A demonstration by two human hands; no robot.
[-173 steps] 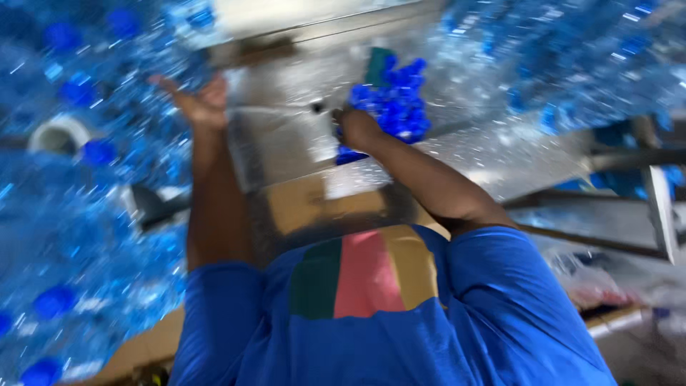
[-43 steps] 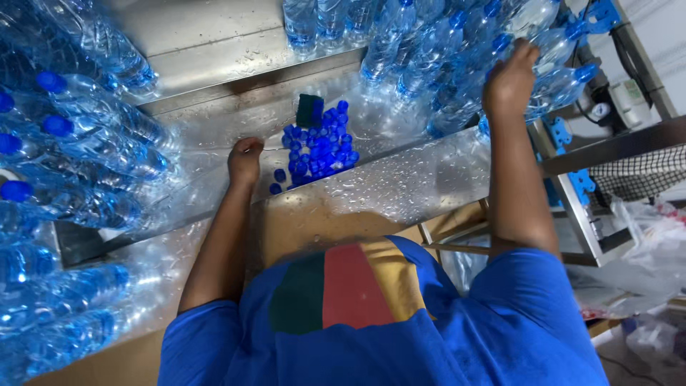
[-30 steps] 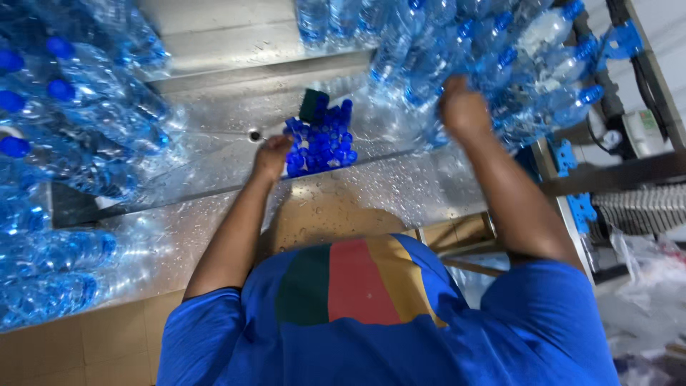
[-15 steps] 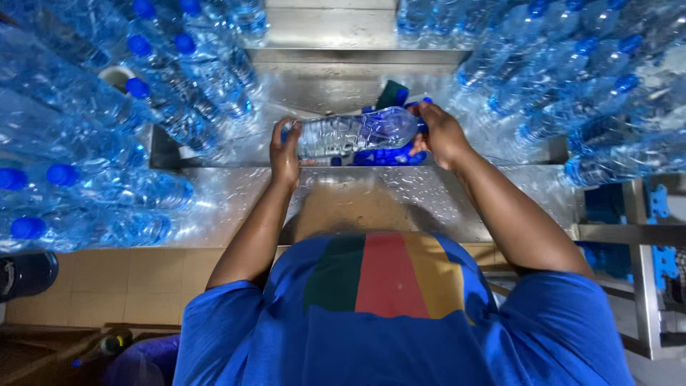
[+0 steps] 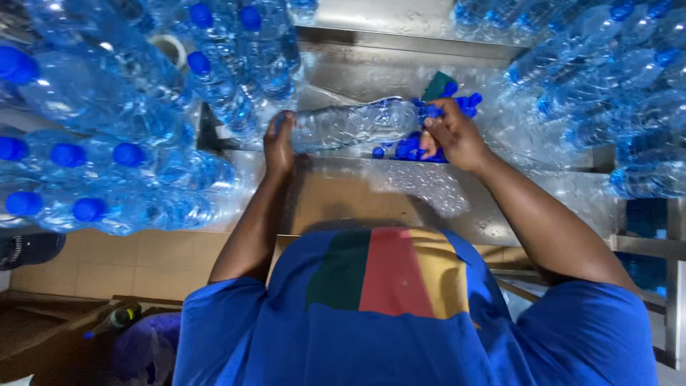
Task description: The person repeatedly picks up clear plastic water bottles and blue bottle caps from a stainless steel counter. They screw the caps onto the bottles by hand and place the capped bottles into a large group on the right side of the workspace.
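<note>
Left hand (image 5: 280,143): arm stretched forward, fingers closed around base of clear bottle (image 5: 354,123), held sideways.
Right hand (image 5: 451,134): closed around its neck.

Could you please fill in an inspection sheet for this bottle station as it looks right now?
Surface: steel bench, shiny, with a wet film on the front ledge.
Job's things: clear plastic bottle lying on its side across the bench; loose blue caps heaped beside its neck.
Clutter: stacked capped bottles on the left, more capped bottles on the right.
Grips: left hand closed on the bottle's base; right hand at its neck end, over the caps.
Cables: nothing seen.
Surroundings: tiled floor; a dark bottle lying at lower left; a steel frame at the right.
</note>
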